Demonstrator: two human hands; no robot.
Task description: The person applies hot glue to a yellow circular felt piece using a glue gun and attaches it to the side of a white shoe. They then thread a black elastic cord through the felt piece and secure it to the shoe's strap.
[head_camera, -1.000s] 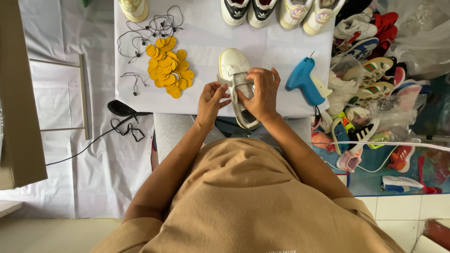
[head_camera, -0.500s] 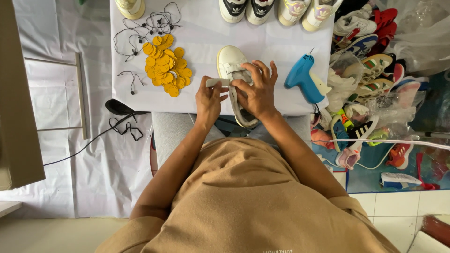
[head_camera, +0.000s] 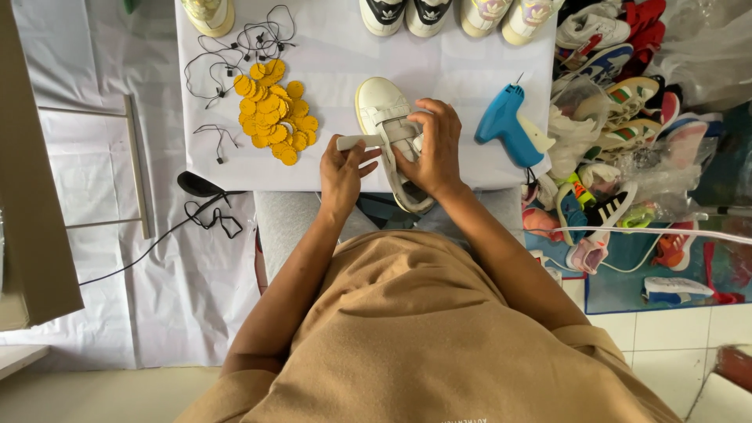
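A white shoe (head_camera: 381, 110) lies toe away from me at the near edge of the white table (head_camera: 329, 168). My right hand (head_camera: 431, 149) presses down on its middle and grips it. My left hand (head_camera: 343, 168) pinches a white strap (head_camera: 359, 142) pulled out sideways from the shoe to the left. Both forearms reach forward from my tan shirt.
A pile of yellow round discs (head_camera: 274, 117) and thin black cords (head_camera: 235, 47) lie left of the shoe. A blue glue gun (head_camera: 507, 125) rests to the right. Several shoes (head_camera: 439, 14) line the far edge. A heap of shoes (head_camera: 619, 133) fills the floor at right.
My left hand has drawn the white strap out to the left of the shoe. My right hand has stayed on the shoe's middle.
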